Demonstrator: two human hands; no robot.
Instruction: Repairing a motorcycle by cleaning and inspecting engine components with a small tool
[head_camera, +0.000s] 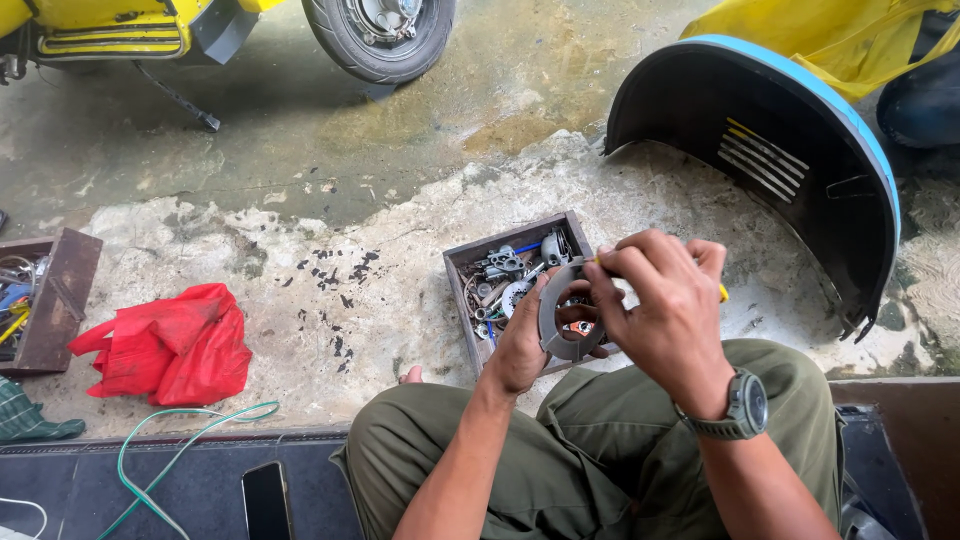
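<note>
My left hand (523, 345) holds a grey curved metal part (556, 318), shaped like a half ring, from below. My right hand (662, 305) grips a tool with a yellow handle (722, 293) and presses it against the top of that part. Both hands hover over a small wooden box (462, 262) filled with several small metal parts, screws and bolts. A grey watch (742, 408) is on my right wrist. My knees in olive trousers are below the hands.
A large blue-edged black scooter body panel (800, 160) lies at the right. A red plastic bag (170, 345) and another wooden tool tray (60, 300) lie at the left. A yellow scooter's wheel (380, 35) stands at the top. A green hose (180, 445) and a phone (266, 500) lie near me.
</note>
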